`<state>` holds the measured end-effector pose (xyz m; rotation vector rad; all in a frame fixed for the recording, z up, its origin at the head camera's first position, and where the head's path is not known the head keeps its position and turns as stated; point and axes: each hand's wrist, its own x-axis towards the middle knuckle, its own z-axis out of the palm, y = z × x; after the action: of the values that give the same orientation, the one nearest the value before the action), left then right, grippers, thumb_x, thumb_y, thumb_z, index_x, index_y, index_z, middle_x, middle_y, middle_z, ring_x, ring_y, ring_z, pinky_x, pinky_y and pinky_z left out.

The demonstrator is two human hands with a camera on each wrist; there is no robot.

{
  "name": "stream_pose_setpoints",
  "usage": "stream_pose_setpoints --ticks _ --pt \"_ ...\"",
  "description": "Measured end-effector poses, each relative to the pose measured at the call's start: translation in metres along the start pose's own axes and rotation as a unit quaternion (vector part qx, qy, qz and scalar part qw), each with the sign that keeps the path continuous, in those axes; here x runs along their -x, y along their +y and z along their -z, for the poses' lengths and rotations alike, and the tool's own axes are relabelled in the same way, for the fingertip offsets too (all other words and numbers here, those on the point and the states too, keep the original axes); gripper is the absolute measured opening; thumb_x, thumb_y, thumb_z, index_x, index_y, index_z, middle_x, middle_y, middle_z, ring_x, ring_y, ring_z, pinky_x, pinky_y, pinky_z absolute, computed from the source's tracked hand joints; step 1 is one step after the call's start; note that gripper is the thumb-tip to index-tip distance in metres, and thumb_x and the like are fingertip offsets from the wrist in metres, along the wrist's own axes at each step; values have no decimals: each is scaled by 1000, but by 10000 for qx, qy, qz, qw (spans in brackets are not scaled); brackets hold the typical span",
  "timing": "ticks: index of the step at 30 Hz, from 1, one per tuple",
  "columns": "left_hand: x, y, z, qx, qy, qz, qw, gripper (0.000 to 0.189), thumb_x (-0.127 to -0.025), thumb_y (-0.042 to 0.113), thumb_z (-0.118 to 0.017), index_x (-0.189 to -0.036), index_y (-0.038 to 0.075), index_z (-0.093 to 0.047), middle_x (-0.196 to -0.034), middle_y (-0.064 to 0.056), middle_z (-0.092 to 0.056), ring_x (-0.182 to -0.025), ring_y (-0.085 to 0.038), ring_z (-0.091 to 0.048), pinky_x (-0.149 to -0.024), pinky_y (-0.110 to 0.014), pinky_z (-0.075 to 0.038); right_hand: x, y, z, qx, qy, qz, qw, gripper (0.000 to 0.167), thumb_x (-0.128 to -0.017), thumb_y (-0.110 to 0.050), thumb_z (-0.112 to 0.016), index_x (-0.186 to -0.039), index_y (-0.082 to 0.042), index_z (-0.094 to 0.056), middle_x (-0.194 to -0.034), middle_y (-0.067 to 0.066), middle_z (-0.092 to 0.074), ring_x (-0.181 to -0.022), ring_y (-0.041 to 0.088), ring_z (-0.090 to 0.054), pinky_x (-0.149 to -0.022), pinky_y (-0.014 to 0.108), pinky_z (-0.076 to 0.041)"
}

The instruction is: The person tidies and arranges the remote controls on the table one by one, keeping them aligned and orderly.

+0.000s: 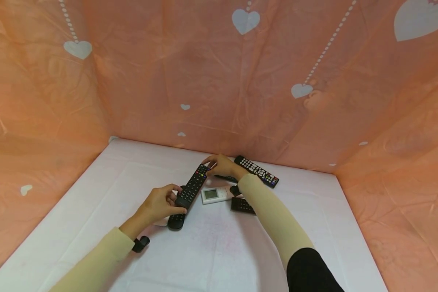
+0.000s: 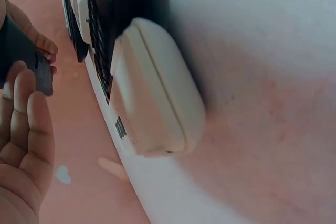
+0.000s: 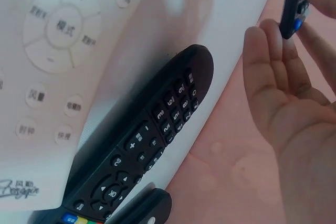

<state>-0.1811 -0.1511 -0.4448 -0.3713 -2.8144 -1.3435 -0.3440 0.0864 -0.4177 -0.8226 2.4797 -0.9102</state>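
A black remote control (image 1: 192,187) is held up off the table between both hands, tilted with its buttons facing up. My left hand (image 1: 160,202) pinches its near end, thumb on one side and fingers on the other. At the far end, my right hand (image 1: 222,166) pinches it by the corner; in the right wrist view that end of the remote (image 3: 290,6) shows between thumb and fingers. Below the held remote lies another black remote (image 1: 176,222). A white remote (image 2: 157,93) lies under the left hand, mostly hidden in the head view.
A white air-conditioner remote (image 1: 211,195) with a small screen lies right of centre. Beside it are a short black remote (image 1: 242,205), partly behind the right sleeve, and a long black one (image 1: 258,172) near the back wall (image 1: 204,81). Another black remote (image 3: 152,114) lies under the right wrist.
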Motion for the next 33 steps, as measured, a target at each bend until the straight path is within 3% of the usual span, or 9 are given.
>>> stream_pose_setpoints --ticks 6,16,21,26,33 --pt "5 3 -4 -14 27 67 10000 57 -70 22 -86 -119 3 -63 -83 -3 -68 -69 -8 -59 -61 -21 -50 2 1 -1 74 46 100 9999 43 -85 -16 -72 -127 -13 -62 -121 11 -64 -111 24 -61 -93 35 -51" --pt "16 9 -9 -64 -122 27 9999 52 -77 12 -79 -123 -4 -60 -86 -4 -69 -75 -9 -61 -65 -21 -52 3 0 -6 43 97 304 9995 40 -84 -13 -73 -122 -4 -64 -117 12 -66 -100 19 -63 -86 28 -52" --pt "23 11 -9 -216 -128 86 9996 51 -78 17 -80 -123 2 -62 -84 2 -70 -72 -6 -59 -63 -21 -49 3 -3 -11 68 -25 256 9996 38 -84 -13 -73 -120 -6 -66 -114 10 -68 -96 18 -63 -85 28 -52" --pt "28 11 -10 -716 5 110 9974 50 -73 30 -83 -117 11 -67 -82 10 -71 -70 -3 -58 -61 -21 -45 3 -7 -16 162 -201 239 9994 39 -84 -12 -72 -123 -8 -64 -116 10 -66 -101 20 -64 -88 28 -52" --pt "30 8 -11 -1337 111 -54 9910 57 -65 38 -87 -114 18 -67 -86 12 -68 -68 -4 -53 -57 -21 -40 -1 -9 -25 80 -382 332 9987 40 -85 -8 -70 -123 -6 -62 -117 13 -65 -104 25 -66 -87 28 -53"
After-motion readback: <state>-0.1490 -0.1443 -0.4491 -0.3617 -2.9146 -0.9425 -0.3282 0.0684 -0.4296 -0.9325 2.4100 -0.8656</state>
